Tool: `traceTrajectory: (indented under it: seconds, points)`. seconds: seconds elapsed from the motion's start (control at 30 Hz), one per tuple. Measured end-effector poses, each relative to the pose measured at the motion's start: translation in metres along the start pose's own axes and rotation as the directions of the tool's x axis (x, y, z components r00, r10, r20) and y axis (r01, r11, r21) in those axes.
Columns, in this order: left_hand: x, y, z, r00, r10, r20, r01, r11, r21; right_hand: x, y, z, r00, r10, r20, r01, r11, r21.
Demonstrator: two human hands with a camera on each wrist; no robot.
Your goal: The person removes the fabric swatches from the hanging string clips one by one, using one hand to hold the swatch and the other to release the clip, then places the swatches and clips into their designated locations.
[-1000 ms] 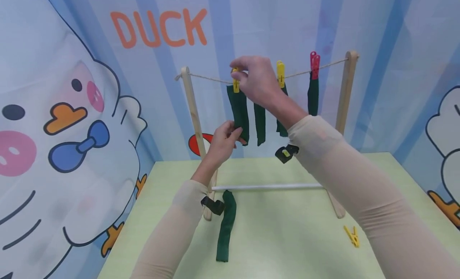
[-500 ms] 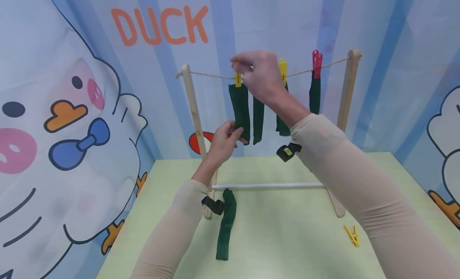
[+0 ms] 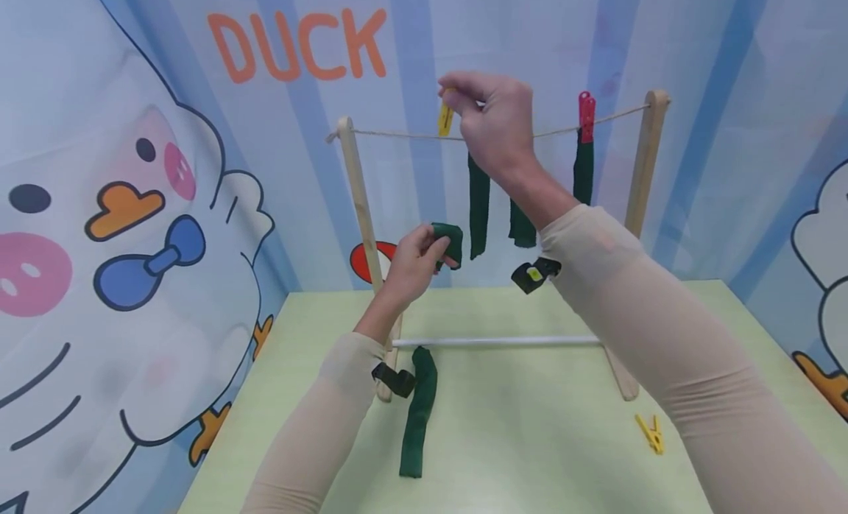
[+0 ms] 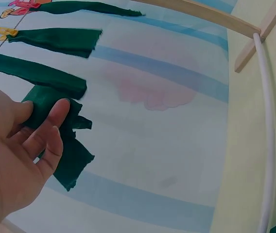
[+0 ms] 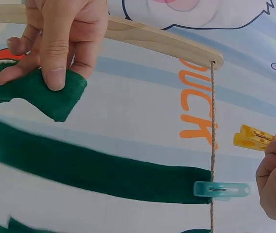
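Observation:
My left hand [image 3: 414,267] pinches a dark green cloth strip [image 3: 452,238] between thumb and fingers. The strip droops folded over the fingers, apart from the rope [image 3: 404,135], as the right wrist view shows. Above it, my right hand [image 3: 500,124] holds a yellow clothespin [image 5: 250,138] by its handle end, clear of the rope. Beside them, another green strip [image 5: 99,170] hangs from the rope by a teal clothespin [image 5: 221,190]. Farther along, a yellow clothespin [image 4: 7,33] and a red clothespin [image 3: 587,116] each hold a green strip.
Two wooden posts, left [image 3: 358,182] and right [image 3: 645,160], carry the rope, with a white rod [image 3: 497,342] joining them low down. On the pale green table [image 3: 530,426] lie a green strip [image 3: 419,418] and a yellow clothespin [image 3: 651,434]. A printed duck backdrop stands behind.
The yellow clothespin in my right hand has come up off the strip and rope. The strip's top has dropped and folded over my left hand, which stays in place.

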State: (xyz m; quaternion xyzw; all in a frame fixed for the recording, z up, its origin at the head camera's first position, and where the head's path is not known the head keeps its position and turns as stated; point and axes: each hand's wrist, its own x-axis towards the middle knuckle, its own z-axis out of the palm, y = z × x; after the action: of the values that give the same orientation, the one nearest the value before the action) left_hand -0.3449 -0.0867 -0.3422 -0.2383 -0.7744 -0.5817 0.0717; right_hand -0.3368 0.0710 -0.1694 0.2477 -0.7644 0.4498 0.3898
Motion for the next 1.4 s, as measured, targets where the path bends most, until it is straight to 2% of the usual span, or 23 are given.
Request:
traceTrajectory:
  seconds: [0.5,0.77,1.03,1.2,1.27,1.4]
  points:
    - [0.0,-0.001,0.002,1.0,0.002,0.008,-0.002,1.0,0.003,-0.005,0.0,-0.005,0.999,0.022,0.028,-0.021,0.999,-0.034]
    - [0.0,-0.003,0.0,1.0,-0.021,0.01,0.021,1.0,0.004,-0.016,0.002,-0.006,0.995,0.032,0.091,-0.027,0.998,-0.055]
    - [0.0,-0.006,-0.001,1.0,-0.011,0.014,0.011,1.0,-0.001,-0.037,0.013,-0.016,0.996,-0.004,0.088,0.013,0.995,-0.1]
    - [-0.008,-0.009,0.001,1.0,-0.024,0.016,0.024,1.0,0.006,-0.068,0.024,-0.027,0.992,-0.051,0.117,0.062,0.994,-0.095]
    - [-0.011,-0.012,0.002,0.999,-0.038,0.027,0.038,0.999,0.01,-0.084,0.031,-0.032,0.99,-0.042,0.132,0.055,0.994,-0.093]
    - [-0.014,-0.017,0.004,0.999,-0.042,0.031,0.042,0.999,0.005,-0.105,0.045,-0.042,0.99,0.026,0.141,-0.009,0.992,-0.122]
